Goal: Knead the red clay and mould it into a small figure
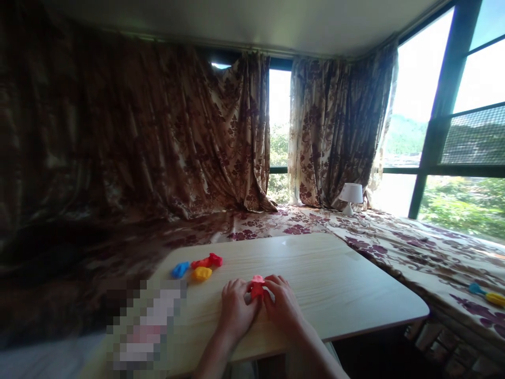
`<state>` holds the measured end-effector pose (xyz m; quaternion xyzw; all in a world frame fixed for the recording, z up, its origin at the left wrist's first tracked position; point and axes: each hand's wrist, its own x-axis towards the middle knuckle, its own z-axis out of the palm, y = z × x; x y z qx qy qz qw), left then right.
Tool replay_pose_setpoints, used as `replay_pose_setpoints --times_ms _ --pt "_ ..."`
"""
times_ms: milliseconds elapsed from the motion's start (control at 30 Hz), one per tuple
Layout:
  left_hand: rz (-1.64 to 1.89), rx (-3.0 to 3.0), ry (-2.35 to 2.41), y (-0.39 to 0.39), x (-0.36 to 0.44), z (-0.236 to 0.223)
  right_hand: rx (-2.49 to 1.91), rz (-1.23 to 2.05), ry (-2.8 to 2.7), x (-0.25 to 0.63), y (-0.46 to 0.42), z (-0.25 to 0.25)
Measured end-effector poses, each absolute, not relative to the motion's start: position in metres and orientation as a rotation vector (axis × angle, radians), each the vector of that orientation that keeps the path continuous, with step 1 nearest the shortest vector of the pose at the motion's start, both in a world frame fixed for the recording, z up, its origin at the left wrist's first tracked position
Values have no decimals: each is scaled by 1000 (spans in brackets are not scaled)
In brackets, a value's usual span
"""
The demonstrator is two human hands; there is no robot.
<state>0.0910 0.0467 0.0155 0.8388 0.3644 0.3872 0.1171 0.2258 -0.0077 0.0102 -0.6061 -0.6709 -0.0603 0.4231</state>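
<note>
Between my hands, just above the table's near part, is a small soft-looking red piece (257, 289) with a paler pink top. I cannot make out what it is made of. My left hand (237, 305) pinches it from the left with thumb and fingers. From the right, the fingertips of my right hand (281, 297) close on the same piece. My fingers cover parts of its sides. To the left of my hands lie a blue lump (180, 269), a yellow lump (201, 273) and a red lump (207, 261), grouped close together on the wood-grain table (315, 273).
A blurred-out pinkish patch (150, 326) covers the table's left side. Floral cloth (379, 237) spreads behind and to the right, bearing a small white lamp (351, 196) and a blue-and-yellow object (487, 295). Patterned curtains (221, 142) hang by the windows.
</note>
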Motion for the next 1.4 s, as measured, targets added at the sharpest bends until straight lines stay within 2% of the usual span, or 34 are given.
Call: replay_pose_setpoints --times_ms 1400 --pt "1009 2349 864 45 88 20 -1356 -50 -1620 228 -7 14"
